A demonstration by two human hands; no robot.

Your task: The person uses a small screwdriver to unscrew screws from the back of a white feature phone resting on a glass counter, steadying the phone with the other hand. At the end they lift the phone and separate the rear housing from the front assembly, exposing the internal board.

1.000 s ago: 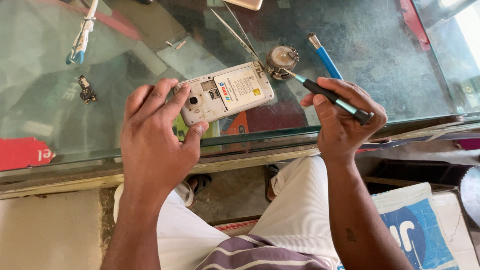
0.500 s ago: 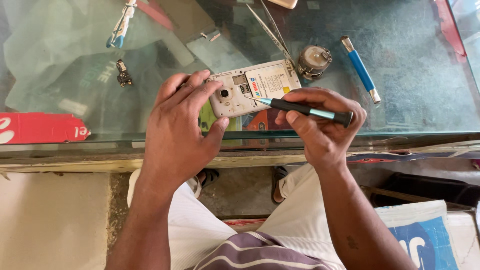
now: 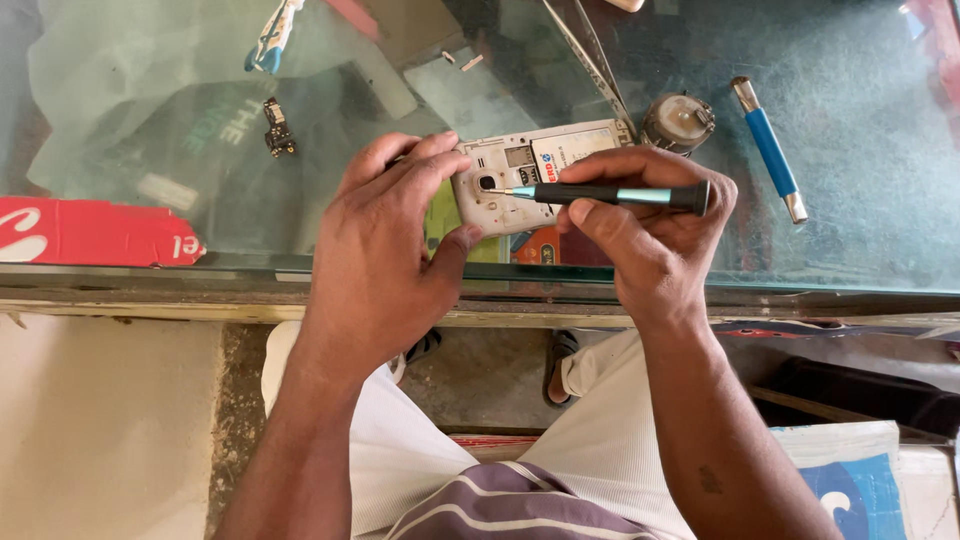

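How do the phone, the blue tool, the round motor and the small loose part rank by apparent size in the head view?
1. phone
2. blue tool
3. round motor
4. small loose part

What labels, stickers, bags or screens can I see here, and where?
Red sticker: left, at the glass counter's front edge, long strip with white marks.
Battery label: on the opened phone between both hands, white with red patch.
Bag: lower right, on the floor, white and blue.
No lit screen.

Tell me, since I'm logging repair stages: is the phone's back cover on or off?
Off: the phone shows bare inner frame, card slots and camera hole.
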